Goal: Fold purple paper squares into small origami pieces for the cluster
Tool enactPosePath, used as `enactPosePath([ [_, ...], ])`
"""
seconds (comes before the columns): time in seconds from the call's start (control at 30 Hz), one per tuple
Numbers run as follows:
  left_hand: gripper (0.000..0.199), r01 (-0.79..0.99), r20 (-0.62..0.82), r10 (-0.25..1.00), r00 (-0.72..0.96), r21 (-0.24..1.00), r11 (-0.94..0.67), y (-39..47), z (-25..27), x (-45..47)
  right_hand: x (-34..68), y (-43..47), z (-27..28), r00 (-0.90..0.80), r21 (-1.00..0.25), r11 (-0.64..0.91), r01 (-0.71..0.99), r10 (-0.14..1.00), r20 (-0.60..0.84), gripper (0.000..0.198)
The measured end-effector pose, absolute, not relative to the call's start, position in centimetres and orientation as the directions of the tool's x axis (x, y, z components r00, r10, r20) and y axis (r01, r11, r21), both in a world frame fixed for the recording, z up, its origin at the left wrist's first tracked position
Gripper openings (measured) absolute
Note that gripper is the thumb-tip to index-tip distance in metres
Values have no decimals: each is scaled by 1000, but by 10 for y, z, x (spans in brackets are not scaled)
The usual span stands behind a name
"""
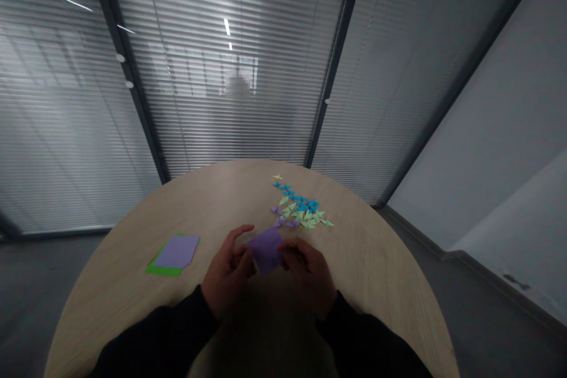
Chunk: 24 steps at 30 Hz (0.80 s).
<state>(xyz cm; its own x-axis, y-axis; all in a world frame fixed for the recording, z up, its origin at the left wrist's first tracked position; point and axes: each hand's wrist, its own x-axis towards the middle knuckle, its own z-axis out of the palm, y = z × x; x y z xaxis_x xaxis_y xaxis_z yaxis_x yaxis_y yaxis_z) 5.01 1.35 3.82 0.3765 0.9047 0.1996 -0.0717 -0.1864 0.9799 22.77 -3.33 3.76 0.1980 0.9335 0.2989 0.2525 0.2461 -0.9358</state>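
Observation:
A small purple sheet of paper is held up between my two hands, above the near part of the table. My left hand pinches its left edge between thumb and fingers, with the index finger stretched out above. At the right edge, my right hand has thumb and fingertips closed on the same sheet. Just beyond the sheet lie several small folded paper figures: blue ones, pale green ones, a few purple ones and a yellow one farthest off.
On the left of the round wooden table lies a stack of square paper, purple sheets over green ones. Glass panels with blinds stand behind the far table edge. A white wall rises at the right.

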Motion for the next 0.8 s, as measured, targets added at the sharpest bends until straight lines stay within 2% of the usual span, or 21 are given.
enactPosePath([
  [0.13,28,42,325,850,415,926,-375,18,36,43,237,-36,40,121,-900,309,307,925,359,24],
  [0.27,53,38,374,857,355,910,-413,17,41,41,244,-36,42,50,-874,353,335,919,391,32],
  [0.33,47,68,379,840,390,897,-436,18,43,40,246,-37,44,-7,-845,399,355,905,424,32],
  [0.53,25,216,410,774,482,800,-559,23,43,36,248,-40,48,-82,-845,418,334,906,416,29],
  [0.67,7,201,404,740,538,791,-577,23,43,36,248,-39,47,-108,-867,409,286,912,395,22],
  [0.8,10,212,399,773,492,807,-552,21,42,38,246,-37,41,-88,-909,369,197,930,358,7],
])
